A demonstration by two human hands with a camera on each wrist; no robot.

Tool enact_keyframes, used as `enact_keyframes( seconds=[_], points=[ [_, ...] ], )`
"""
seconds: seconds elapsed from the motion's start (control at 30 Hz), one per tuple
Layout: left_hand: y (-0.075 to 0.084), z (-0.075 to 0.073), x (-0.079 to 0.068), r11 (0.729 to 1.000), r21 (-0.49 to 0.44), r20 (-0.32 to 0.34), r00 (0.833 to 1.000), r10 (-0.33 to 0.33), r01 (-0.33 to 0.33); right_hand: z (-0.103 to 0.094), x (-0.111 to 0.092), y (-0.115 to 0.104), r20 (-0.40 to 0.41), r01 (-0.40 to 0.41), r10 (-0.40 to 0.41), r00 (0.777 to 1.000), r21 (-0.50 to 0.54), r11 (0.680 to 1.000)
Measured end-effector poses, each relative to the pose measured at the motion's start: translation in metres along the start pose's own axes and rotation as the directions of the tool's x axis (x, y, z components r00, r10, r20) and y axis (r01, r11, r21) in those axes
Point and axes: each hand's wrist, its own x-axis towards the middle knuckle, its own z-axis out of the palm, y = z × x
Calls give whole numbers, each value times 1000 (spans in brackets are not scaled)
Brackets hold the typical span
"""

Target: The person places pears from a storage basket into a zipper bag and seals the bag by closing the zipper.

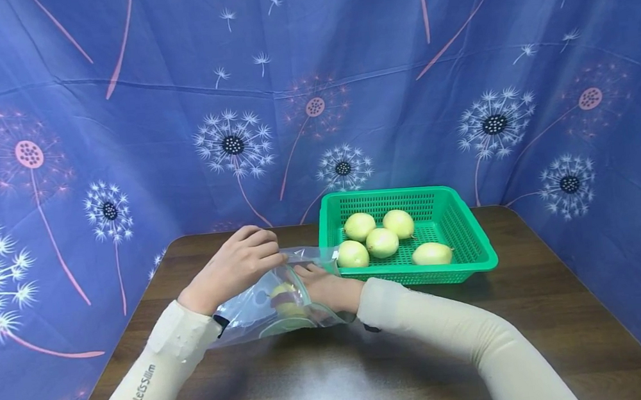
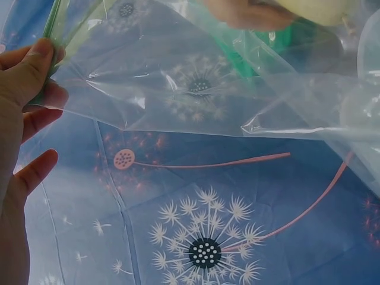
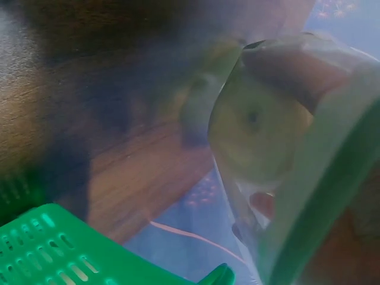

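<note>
A clear plastic zip bag (image 1: 247, 313) with a green strip along its mouth is held up over the table. My left hand (image 1: 239, 262) pinches the edge of its mouth between thumb and fingers, as the left wrist view also shows. My right hand (image 1: 329, 289) reaches into the bag from the right. Through the plastic in the right wrist view, its fingers curl round a pale yellow-green round fruit (image 3: 255, 142). From the head view, yellow-green fruit (image 1: 286, 300) shows blurred through the bag's side, partly hidden by glare.
A green plastic basket (image 1: 477, 236) stands at the back, right of the bag and close to my right forearm. Several pale yellow-green fruits (image 1: 382, 243) lie in it. The brown wooden table (image 1: 539, 307) meets a blue dandelion-print cloth (image 1: 393, 109) behind and at both sides.
</note>
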Motion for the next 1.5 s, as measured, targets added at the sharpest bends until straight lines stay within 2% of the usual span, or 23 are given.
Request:
enact_keyframes(
  seconds=[0.17, 0.23, 0.4, 0.5, 0.6, 0.83, 0.97, 1.23, 1.5],
  points=[
    [0, 2, -1, 1000, -13, -10, 1000, -3, 3, 1, -1, 0, 37, -39, 39, 999, 13, 999],
    [0, 3, -1, 1000, -10, -14, 1000, 1, -1, 0, -2, 0, 37, -43, 44, 998, -26, 999],
    [-2, 4, -3, 1000, 7, -5, 1000, -10, 10, -6, 0, 2, -41, 14, -20, 999, -158, 987],
    [-5, 3, -5, 999, 20, 9, 1000, -27, 27, -12, -3, 2, -85, 42, -58, 995, -180, 983],
    [-6, 2, -6, 999, 29, 24, 999, -36, 35, -19, -9, 1, -87, 44, -62, 994, -192, 980],
    [-8, 2, -8, 999, 11, -6, 999, -47, 47, -34, -21, -3, -99, 61, -90, 991, -269, 961],
    [-8, 0, -9, 998, 18, 16, 998, -58, 58, -42, -28, -4, -116, 75, -114, 987, -302, 950],
    [-9, -2, -10, 998, 35, 8, 998, -58, 58, -48, -37, -4, -148, 92, -143, 979, -311, 946],
    [-12, -3, -10, 998, 20, -12, 998, -62, 62, -53, -48, 1, -248, 108, -170, 954, -245, 963]
  ],
)
